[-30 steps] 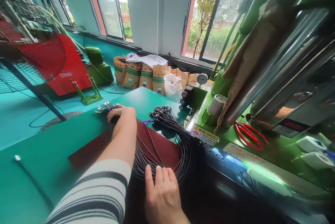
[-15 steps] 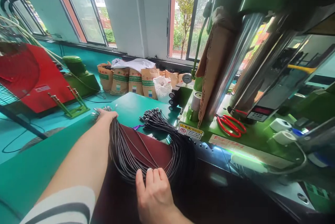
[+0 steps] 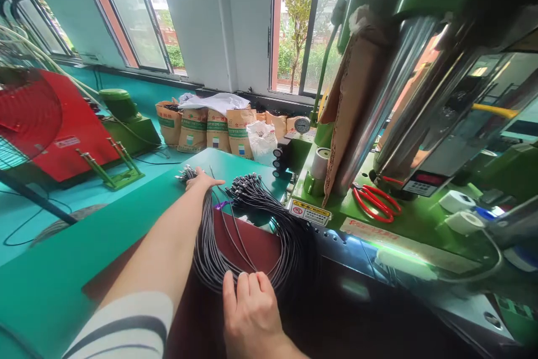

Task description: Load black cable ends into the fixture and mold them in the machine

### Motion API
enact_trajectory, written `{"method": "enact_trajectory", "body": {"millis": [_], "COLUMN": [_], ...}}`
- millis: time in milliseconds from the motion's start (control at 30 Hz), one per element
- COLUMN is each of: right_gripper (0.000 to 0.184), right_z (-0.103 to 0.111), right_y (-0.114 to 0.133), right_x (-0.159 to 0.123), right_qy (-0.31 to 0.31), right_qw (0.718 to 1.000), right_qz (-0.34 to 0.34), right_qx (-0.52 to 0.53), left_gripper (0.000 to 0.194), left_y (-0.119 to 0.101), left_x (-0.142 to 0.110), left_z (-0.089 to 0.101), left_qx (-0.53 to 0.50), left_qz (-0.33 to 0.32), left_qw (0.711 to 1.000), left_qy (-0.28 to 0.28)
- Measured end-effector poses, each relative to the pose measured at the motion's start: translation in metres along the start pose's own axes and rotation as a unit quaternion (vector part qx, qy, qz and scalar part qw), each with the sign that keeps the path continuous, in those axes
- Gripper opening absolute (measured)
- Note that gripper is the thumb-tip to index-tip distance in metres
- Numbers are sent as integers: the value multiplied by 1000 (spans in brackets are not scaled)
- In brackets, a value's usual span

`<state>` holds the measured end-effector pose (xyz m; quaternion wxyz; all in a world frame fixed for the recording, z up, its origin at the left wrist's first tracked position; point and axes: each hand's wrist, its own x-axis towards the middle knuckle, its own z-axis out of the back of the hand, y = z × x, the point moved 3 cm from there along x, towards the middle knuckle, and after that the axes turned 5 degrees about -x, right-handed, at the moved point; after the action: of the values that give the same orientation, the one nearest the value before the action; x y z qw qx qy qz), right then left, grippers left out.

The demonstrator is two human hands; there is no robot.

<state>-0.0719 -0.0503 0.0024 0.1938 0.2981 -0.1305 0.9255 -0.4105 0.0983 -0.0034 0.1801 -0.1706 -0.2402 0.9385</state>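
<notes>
A thick bundle of black cables (image 3: 210,255) bends in a U over a dark red-brown sheet on the green table. My left hand (image 3: 202,181) reaches to the far left end of the bundle, fingers around the cables just behind their silver connectors (image 3: 185,173). Its thumb sticks out to the right, and the fingers are partly hidden. At the near bend, my right hand (image 3: 254,308) has its fingers curled over the cables. The other ends, with dark connectors (image 3: 246,186), lie farther right on the table.
A green press (image 3: 311,180) stands at the right, with red-handled scissors (image 3: 376,203) and white rolls (image 3: 462,222) on its bed. Paper sacks (image 3: 193,130) line the wall. A red machine (image 3: 63,129) is at the left. The table's (image 3: 138,202) edge runs along the left.
The view has swung right since the first frame. In the last half second my left hand has shifted right with the connector ends, and its thumb has come out. My right hand stays at the bend.
</notes>
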Motion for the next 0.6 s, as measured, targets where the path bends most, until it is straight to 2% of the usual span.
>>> {"method": "enact_trajectory", "body": {"millis": [67, 133, 267, 400, 533, 600], "right_gripper": [40, 38, 36, 36, 36, 36], "right_z": [0, 0, 0, -2, -3, -2], "right_y": [0, 0, 0, 0, 0, -1], "right_x": [1, 2, 4, 3, 1, 0], "right_qy": [-17, -44, -69, -43, -39, -57], "right_qw": [1000, 999, 998, 999, 999, 998], "right_qz": [-8, -9, -1, 10, 8, 7], "right_qx": [-6, -8, -12, -16, -8, -10], "left_gripper": [129, 122, 115, 109, 95, 91], "left_y": [-4, -7, -9, -7, -4, -6], "left_x": [1, 2, 6, 12, 15, 15], "left_z": [-11, -18, -23, -25, -25, -24], "left_qx": [25, 45, 59, 52, 19, -15], "left_qz": [54, 79, 90, 100, 78, 12], "left_qw": [998, 996, 994, 994, 997, 1000], "left_qy": [-4, -4, 4, 10, 5, 5]}}
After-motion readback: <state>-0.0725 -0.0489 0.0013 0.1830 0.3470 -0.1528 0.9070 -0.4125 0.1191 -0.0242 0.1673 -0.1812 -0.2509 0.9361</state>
